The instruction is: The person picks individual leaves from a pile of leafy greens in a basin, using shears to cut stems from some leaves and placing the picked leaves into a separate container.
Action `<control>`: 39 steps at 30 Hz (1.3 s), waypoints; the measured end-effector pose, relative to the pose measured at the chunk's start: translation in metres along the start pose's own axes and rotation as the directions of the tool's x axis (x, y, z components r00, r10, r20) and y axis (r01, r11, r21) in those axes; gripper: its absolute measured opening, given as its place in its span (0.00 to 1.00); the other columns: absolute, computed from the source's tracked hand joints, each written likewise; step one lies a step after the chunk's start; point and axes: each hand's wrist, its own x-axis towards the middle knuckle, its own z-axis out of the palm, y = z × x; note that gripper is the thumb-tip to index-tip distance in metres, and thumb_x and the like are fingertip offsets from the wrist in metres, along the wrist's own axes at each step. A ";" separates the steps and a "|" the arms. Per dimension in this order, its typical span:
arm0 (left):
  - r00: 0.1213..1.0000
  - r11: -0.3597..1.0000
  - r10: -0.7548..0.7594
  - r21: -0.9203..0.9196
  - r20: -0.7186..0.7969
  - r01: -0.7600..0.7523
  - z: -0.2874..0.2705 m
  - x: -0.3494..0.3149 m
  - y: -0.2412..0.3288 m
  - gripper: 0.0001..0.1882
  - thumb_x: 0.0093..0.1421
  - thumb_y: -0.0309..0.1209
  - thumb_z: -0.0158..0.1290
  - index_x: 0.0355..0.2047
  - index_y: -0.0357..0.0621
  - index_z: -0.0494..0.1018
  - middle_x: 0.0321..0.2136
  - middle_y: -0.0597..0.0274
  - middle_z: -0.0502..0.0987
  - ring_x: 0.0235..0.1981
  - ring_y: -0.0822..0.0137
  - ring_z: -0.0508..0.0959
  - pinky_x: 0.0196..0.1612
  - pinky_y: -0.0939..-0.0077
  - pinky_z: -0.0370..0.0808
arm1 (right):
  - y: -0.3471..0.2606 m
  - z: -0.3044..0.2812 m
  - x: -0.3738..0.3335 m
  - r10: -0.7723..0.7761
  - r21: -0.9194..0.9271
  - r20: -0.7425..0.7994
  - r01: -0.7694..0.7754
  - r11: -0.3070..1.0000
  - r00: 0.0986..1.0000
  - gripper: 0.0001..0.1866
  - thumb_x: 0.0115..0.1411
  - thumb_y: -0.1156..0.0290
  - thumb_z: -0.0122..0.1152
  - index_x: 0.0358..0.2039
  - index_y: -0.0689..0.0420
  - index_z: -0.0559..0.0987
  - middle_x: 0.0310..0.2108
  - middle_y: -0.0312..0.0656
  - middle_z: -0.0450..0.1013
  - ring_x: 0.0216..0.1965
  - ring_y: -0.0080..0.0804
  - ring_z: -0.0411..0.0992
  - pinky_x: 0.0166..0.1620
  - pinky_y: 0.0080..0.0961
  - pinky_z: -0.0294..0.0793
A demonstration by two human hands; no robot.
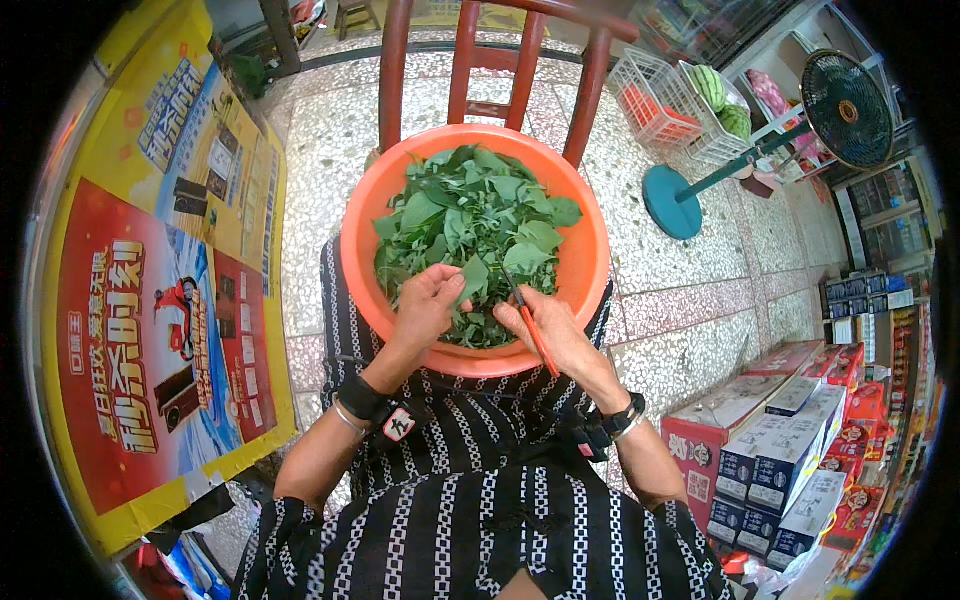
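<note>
An orange plastic basin (pixel 357 270) rests on my lap, heaped with green leaves and stems (pixel 455 205). Over its near side, my left hand (pixel 428 308) pinches a broad green leaf (pixel 474 277) between thumb and fingers. My right hand (pixel 556 338) is closed around a pair of scissors with orange-red handles (pixel 538 338). Their dark blades point up and to the left, close to the pinched leaf. Whether the blades touch its stem I cannot tell.
Beyond the basin stands a red wooden chair (pixel 462 60). A yellow and red poster board (pixel 160 290) rises at my left. To the right are white crates (pixel 655 100) with watermelons (pixel 708 88), a standing fan (pixel 848 110) on a teal base, and stacked cartons (pixel 725 425).
</note>
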 end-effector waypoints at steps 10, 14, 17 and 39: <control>0.996 0.995 0.042 0.089 0.084 -0.049 0.007 -0.004 0.001 0.07 0.63 0.28 0.48 0.37 0.36 0.70 0.24 0.67 0.75 0.21 0.79 0.72 0.24 0.86 0.67 | -0.007 -0.001 0.001 0.013 -0.068 0.077 -0.007 0.998 0.997 0.26 0.57 0.50 0.58 0.26 0.67 0.74 0.13 0.49 0.66 0.17 0.39 0.67 0.25 0.34 0.66; 0.998 0.998 -0.034 0.046 0.048 0.032 0.003 -0.004 0.001 0.09 0.64 0.29 0.45 0.40 0.35 0.68 0.25 0.65 0.76 0.16 0.82 0.65 0.18 0.87 0.62 | -0.013 -0.003 -0.001 0.037 -0.062 -0.046 -0.040 0.997 0.998 0.25 0.58 0.52 0.58 0.24 0.67 0.74 0.10 0.47 0.62 0.14 0.36 0.64 0.24 0.33 0.65; 0.998 0.998 0.055 -0.017 -0.024 -0.056 0.006 -0.004 -0.003 0.09 0.65 0.30 0.44 0.41 0.37 0.67 0.26 0.63 0.76 0.14 0.82 0.61 0.15 0.88 0.59 | -0.009 -0.002 -0.004 -0.024 -0.133 -0.059 0.016 0.991 0.998 0.26 0.58 0.51 0.58 0.29 0.67 0.73 0.18 0.51 0.67 0.21 0.42 0.69 0.29 0.36 0.68; 0.999 0.993 0.007 -0.116 -0.031 -0.011 0.004 -0.004 -0.009 0.07 0.63 0.28 0.48 0.40 0.38 0.69 0.28 0.64 0.76 0.27 0.76 0.75 0.34 0.80 0.78 | 0.004 0.013 -0.004 -0.299 -0.314 -0.149 0.242 0.918 0.942 0.28 0.57 0.48 0.57 0.29 0.67 0.73 0.18 0.52 0.69 0.21 0.47 0.70 0.27 0.39 0.68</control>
